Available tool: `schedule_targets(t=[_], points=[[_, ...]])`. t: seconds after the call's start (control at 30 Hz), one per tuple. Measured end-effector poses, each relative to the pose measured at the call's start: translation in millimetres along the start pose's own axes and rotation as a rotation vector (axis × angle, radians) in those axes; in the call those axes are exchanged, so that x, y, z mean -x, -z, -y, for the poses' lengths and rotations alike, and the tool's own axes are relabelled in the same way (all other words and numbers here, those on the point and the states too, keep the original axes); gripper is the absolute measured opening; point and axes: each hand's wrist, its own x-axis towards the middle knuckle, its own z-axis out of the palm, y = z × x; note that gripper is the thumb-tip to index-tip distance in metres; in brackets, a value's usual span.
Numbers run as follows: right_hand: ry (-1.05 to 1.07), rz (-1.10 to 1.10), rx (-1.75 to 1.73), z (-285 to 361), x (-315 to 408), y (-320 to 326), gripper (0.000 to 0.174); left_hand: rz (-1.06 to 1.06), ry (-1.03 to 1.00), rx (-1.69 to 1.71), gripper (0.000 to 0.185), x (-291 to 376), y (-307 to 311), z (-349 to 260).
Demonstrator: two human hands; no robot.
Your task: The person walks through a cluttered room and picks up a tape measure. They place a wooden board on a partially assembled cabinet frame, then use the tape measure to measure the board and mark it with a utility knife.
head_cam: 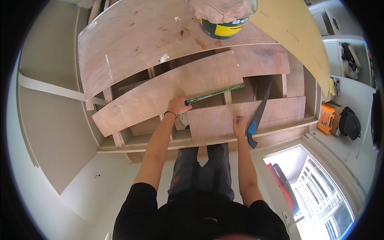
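Note:
My left hand (179,105) grips the near end of a green measuring tape (214,94) and rests against a long plywood strip (168,81). The straight tape runs right and away to the strip's right end, close to its near edge. Over a shorter plywood panel (216,120), my right hand (239,124) has its fingertips pinched together; whether something thin is between them is too small to tell. Just right of that hand lies a handsaw (258,115) with a blue and black handle, its blade pointing away across the panel and an open gap.
A wooden frame (228,96) with open compartments lies under the panels. Farther off, a covered bucket (223,28) stands on a large stained plywood sheet (129,45). A yellowish board (295,36) overhangs at right. An orange case (326,118) and a black bag (350,123) sit beyond.

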Motion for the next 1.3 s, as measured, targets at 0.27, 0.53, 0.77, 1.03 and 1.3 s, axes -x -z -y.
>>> schedule_targets(t=[0.27,0.53,0.77,1.03,1.3], points=[[-0.064,0.045,0.117,9.3,31.1,-11.3,0.030,-0.009,0.095,0.006,0.053,50.1,-2.2,71.6],[-0.094,0.135,0.064,25.9,92.5,-32.1,0.029,-0.019,0.113,0.118,0.052,74.6,1.5,69.3],[-0.297,0.209,-0.041,15.3,179.5,-23.1,0.027,0.004,0.012,0.029,0.048,79.6,12.1,19.6],[-0.323,0.009,-0.192,-30.6,278.9,29.9,0.023,-0.038,-0.155,0.093,0.047,135.8,-12.5,0.8],[-0.391,-0.129,-0.291,-160.8,311.5,139.5,0.025,-0.042,-0.038,0.030,0.043,223.3,-47.5,-99.7]])
